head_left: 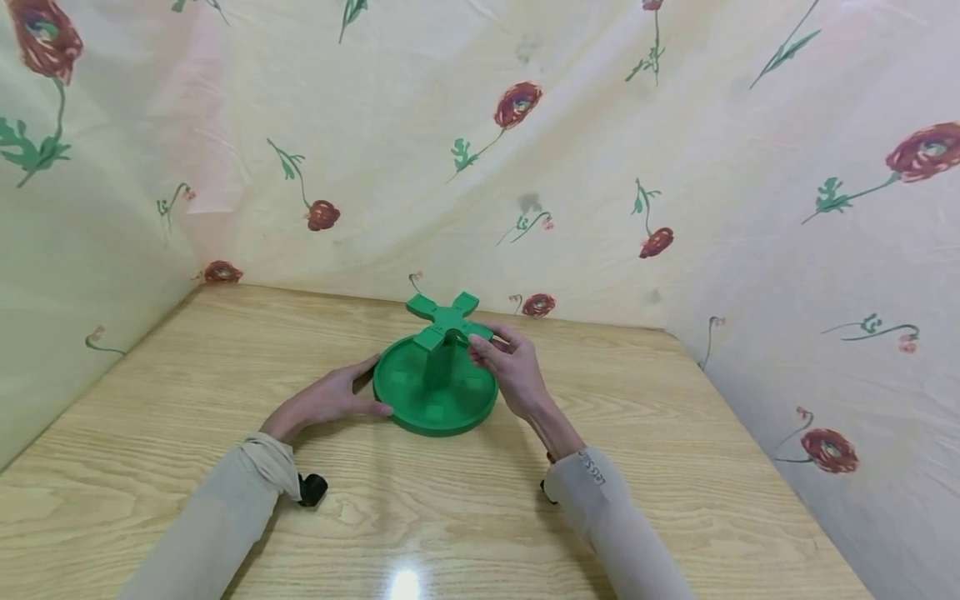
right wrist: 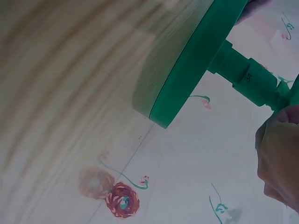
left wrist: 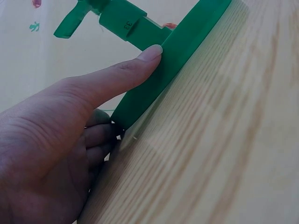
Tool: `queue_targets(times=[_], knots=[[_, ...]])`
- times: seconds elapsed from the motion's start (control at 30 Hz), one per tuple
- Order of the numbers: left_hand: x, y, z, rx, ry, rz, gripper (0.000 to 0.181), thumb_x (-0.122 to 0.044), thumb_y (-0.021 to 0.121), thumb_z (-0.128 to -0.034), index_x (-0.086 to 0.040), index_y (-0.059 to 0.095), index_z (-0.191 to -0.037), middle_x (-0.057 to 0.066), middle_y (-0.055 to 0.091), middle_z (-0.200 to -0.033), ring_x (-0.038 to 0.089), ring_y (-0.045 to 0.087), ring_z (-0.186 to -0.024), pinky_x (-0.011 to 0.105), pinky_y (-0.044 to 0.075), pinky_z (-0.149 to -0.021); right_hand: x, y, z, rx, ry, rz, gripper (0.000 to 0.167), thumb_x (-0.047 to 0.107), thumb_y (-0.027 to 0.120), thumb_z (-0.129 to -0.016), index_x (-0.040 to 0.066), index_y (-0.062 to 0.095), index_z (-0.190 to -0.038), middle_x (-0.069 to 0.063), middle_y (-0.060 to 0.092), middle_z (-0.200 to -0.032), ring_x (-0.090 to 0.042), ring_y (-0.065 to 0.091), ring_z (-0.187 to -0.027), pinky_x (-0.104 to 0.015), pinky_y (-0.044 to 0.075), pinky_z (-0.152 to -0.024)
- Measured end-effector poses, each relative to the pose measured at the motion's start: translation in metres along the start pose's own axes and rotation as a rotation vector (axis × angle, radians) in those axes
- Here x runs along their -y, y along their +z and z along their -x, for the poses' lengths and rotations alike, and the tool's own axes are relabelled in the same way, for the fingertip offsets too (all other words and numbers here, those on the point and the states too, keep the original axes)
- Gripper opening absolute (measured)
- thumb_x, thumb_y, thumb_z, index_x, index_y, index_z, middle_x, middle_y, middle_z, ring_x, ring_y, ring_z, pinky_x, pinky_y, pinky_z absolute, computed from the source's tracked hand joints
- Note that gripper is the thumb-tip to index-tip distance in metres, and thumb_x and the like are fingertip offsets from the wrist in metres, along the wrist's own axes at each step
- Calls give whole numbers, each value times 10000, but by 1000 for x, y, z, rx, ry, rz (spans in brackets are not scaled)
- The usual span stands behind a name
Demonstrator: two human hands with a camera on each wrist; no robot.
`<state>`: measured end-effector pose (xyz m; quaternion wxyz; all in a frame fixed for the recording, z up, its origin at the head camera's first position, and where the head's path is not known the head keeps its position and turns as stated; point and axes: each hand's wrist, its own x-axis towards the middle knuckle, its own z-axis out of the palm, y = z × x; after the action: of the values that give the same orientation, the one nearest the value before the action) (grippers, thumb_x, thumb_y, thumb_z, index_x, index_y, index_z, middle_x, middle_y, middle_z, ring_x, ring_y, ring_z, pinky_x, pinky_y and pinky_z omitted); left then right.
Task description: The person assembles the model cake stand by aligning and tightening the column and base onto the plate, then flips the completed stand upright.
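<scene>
A green round tray (head_left: 405, 408) with a raised rim stands on the table. From its middle rises a green stepped column (left wrist: 122, 22), marked with small numbers. On top sits a green four-armed cross piece (head_left: 448, 317), tilted in the head view. My left hand (head_left: 333, 396) holds the tray's left edge, thumb over the rim and fingers along the outer side. My right hand (head_left: 513, 367) pinches the near right arm of the cross between thumb and fingers. In the right wrist view that hand (right wrist: 280, 154) hides part of the cross.
The tray rests on a light wood-grain table (head_left: 645, 467). Behind and at both sides hangs a pale cloth (head_left: 420, 200) with red flowers. A small black device (head_left: 312, 489) shows at the left cuff.
</scene>
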<state>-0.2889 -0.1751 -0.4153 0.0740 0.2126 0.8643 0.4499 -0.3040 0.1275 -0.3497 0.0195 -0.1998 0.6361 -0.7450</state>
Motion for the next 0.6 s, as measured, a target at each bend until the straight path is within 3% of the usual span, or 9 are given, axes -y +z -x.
queue_targets(times=[0.27,0.47,0.6], knots=[[0,0,0,4,-4,2,1082,-449,816,-890,-34,171,-1653,197,215,-1681,396,189,-1538,581,250,-1196,1,0,0,35,41,69,322,-21,600,-1034,-157,567,-1324,-39,684,-907,-134,661,-829,-295,582,-817],[-1,-1,0,-3,-6,-1,1079,-455,816,-887,-35,181,-1653,195,222,-1679,394,192,-1537,585,253,-1193,0,-3,2,57,34,172,327,7,618,-1033,-116,600,-1335,-188,679,-1012,-209,674,-894,-471,572,-922],[0,-1,0,-1,-1,3,1077,-450,817,-889,-33,182,-1652,194,221,-1680,392,188,-1539,583,250,-1195,-1,-7,4,70,8,248,337,49,635,-1033,-74,613,-1346,-176,675,-1015,-229,669,-922,-552,540,-956]])
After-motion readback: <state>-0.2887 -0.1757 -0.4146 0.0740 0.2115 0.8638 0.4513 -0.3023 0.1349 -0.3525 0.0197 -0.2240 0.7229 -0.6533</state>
